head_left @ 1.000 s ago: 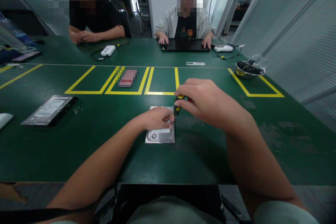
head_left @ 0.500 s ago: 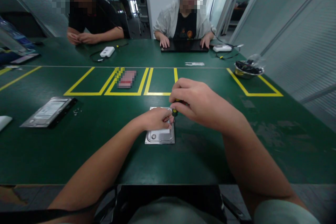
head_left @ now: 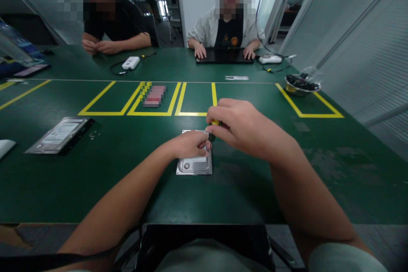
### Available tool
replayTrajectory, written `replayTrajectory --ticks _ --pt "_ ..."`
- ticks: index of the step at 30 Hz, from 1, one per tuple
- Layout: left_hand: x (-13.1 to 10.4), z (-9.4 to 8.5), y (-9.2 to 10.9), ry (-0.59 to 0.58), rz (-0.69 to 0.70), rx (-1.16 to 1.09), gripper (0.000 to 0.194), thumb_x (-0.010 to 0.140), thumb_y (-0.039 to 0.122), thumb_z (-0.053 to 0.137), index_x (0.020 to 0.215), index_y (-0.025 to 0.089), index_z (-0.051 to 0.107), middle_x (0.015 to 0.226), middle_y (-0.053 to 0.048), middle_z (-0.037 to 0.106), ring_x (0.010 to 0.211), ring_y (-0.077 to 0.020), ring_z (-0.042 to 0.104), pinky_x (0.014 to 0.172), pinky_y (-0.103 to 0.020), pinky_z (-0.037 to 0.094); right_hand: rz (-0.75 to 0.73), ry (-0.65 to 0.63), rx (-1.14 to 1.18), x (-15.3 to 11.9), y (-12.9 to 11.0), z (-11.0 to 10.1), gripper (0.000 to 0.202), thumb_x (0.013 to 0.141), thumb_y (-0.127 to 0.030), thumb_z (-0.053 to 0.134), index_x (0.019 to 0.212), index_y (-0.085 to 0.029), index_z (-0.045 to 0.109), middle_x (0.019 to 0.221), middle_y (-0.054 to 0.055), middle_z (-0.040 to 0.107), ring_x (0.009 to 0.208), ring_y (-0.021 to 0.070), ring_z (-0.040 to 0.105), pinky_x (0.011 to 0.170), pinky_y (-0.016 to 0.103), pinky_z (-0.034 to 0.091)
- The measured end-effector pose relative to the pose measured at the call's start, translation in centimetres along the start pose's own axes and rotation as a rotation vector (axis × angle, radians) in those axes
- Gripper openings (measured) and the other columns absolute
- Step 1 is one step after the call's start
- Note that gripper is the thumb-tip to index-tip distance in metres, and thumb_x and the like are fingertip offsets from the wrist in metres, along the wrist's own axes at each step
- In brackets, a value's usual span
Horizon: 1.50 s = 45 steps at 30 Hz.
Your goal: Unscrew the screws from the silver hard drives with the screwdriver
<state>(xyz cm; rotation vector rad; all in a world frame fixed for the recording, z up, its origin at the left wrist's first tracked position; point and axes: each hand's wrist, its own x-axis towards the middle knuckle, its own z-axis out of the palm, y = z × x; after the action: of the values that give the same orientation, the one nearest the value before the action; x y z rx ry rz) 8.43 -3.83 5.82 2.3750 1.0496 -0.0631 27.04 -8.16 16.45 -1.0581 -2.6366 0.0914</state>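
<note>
A silver metal plate with a rounded relief, like a hard drive's top (head_left: 199,166), lies on the green table in front of me. My left hand (head_left: 191,144) rests over its upper part, fingers curled at the right edge; what they hold, if anything, is hidden. Above the plate's upper right corner, my right hand (head_left: 234,123) is closed on a yellow and black screwdriver (head_left: 216,123), held by thumb and fingers. The tool's tip is hidden near my left fingertips.
A second drive (head_left: 63,136) lies at the left, with small bits (head_left: 93,135) beside it. Farther back are a pink box (head_left: 154,96), a bowl of dark items (head_left: 301,85), a white adapter (head_left: 131,63) and a black laptop (head_left: 225,55) under a person's hands.
My right hand has turned slightly and its fingers have shifted on the screwdriver, showing more yellow. My left hand has stayed in place on the plate.
</note>
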Motion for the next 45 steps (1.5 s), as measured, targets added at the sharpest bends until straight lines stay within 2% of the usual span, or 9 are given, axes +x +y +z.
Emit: replayTrajectory --ticks 5,9,12,16,20,31,35,40,45 --pt "-0.01 0.02 -0.04 0.007 0.006 -0.003 0.017 0.077 0.032 0.061 0.087 0.018 0.062 0.078 -0.002 0.059 0.068 -0.0154 0.051 0.059 -0.028 0.030 -0.023 0.016 0.028 -0.44 0.03 -0.06 0.017 0.089 -0.015 0.052 0.095 -0.012 0.067 0.099 0.010 0.059 0.089 0.0191 0.055 0.078 0.030 0.038" --pt "0.06 0.07 -0.23 0.023 0.006 0.007 0.016 0.077 0.033 0.063 0.085 0.019 0.062 0.076 -0.001 0.059 0.068 -0.0153 0.050 0.058 -0.028 0.029 -0.054 -0.023 0.011 -0.70 0.25 -0.44 0.021 0.090 -0.012 0.049 0.100 -0.012 0.067 0.097 0.009 0.060 0.091 0.0192 0.055 0.080 0.030 0.038" --pt "0.07 0.07 -0.20 0.019 0.003 0.003 0.016 0.077 0.033 0.063 0.084 0.019 0.063 0.073 0.000 0.058 0.065 -0.0147 0.049 0.058 -0.028 0.030 -0.041 -0.003 0.003 -0.54 0.25 -0.36 0.020 0.091 -0.013 0.049 0.104 -0.013 0.065 0.095 0.008 0.060 0.088 0.0186 0.054 0.078 0.029 0.037" --pt "0.07 0.12 -0.20 0.016 0.007 -0.003 0.015 0.077 0.032 0.063 0.084 0.019 0.063 0.072 0.000 0.057 0.063 -0.0145 0.049 0.058 -0.028 0.030 0.021 0.041 -0.014 -0.19 0.18 0.04 0.014 0.092 -0.019 0.051 0.097 -0.015 0.063 0.093 0.007 0.057 0.083 0.0180 0.051 0.074 0.029 0.036" --pt "0.16 0.21 -0.32 0.027 0.008 0.006 0.015 0.077 0.032 0.063 0.083 0.018 0.063 0.073 -0.001 0.058 0.065 -0.0152 0.050 0.059 -0.028 0.030 -0.033 0.045 0.011 0.00 0.12 -0.02 0.012 0.089 -0.013 0.052 0.090 -0.013 0.063 0.092 0.007 0.058 0.083 0.0171 0.051 0.074 0.028 0.036" --pt "0.10 0.22 -0.36 0.035 0.000 0.017 0.015 0.077 0.033 0.063 0.084 0.020 0.061 0.074 -0.001 0.056 0.068 -0.0159 0.051 0.058 -0.028 0.030 -0.114 -0.005 0.047 -0.51 0.82 -0.49 0.022 0.088 -0.009 0.049 0.097 -0.014 0.069 0.096 0.007 0.067 0.093 0.0185 0.059 0.083 0.029 0.040" --pt "0.02 0.08 -0.26 0.030 0.010 0.007 0.015 0.077 0.032 0.063 0.084 0.019 0.060 0.073 0.000 0.055 0.067 -0.0157 0.051 0.058 -0.028 0.030 -0.025 0.004 -0.020 -0.39 0.59 -0.33 0.014 0.090 -0.019 0.054 0.093 -0.013 0.067 0.087 0.006 0.064 0.081 0.0172 0.055 0.074 0.028 0.036" --pt "-0.01 0.01 -0.27 0.026 0.014 -0.003 0.016 0.076 0.032 0.063 0.086 0.019 0.061 0.073 -0.001 0.056 0.067 -0.0153 0.050 0.059 -0.028 0.029 0.058 0.048 -0.060 -0.24 0.48 0.15 0.018 0.091 -0.031 0.058 0.085 -0.014 0.062 0.079 0.004 0.058 0.071 0.0157 0.047 0.066 0.028 0.030" --pt "0.02 0.07 -0.27 0.031 0.022 -0.013 0.017 0.076 0.030 0.063 0.088 0.019 0.062 0.077 -0.001 0.058 0.068 -0.0152 0.049 0.059 -0.028 0.030 0.005 0.046 0.003 0.01 0.32 0.19 0.012 0.089 -0.018 0.055 0.094 -0.014 0.064 0.092 0.007 0.059 0.083 0.0178 0.052 0.073 0.028 0.035"
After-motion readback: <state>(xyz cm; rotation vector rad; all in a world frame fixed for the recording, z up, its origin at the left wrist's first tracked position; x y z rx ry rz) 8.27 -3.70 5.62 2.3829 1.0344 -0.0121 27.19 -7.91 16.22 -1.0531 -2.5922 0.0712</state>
